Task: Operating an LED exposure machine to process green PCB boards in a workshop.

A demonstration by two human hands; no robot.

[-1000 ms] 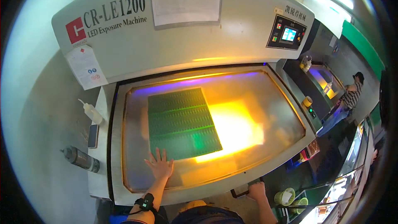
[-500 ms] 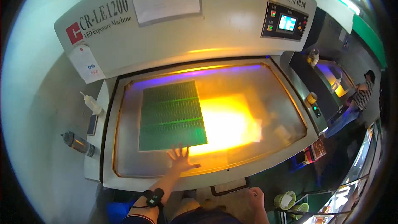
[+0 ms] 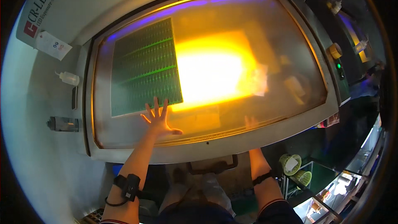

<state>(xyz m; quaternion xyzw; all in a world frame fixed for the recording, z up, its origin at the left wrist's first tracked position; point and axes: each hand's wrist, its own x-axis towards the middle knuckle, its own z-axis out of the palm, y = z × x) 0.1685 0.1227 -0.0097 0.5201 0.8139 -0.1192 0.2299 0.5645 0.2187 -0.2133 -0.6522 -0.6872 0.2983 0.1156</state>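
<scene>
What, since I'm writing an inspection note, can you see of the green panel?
The green panel is a flat, roughly rectangular sheet, stiff-looking, with rows of fine repeated marks and two brighter green stripes across it. It lies flat in the left half of the machine bed, left of the bright yellow glow. The left hand, fingers spread, overlaps its near edge; contact can't be confirmed, nor whether a clear layer covers it.

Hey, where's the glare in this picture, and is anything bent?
In the head view, yellow-white glare washes out the tabletop right of the green circuit-board panel; in the same head view, fisheye distortion curves the machine's front edge, and the corners go dark.
</scene>
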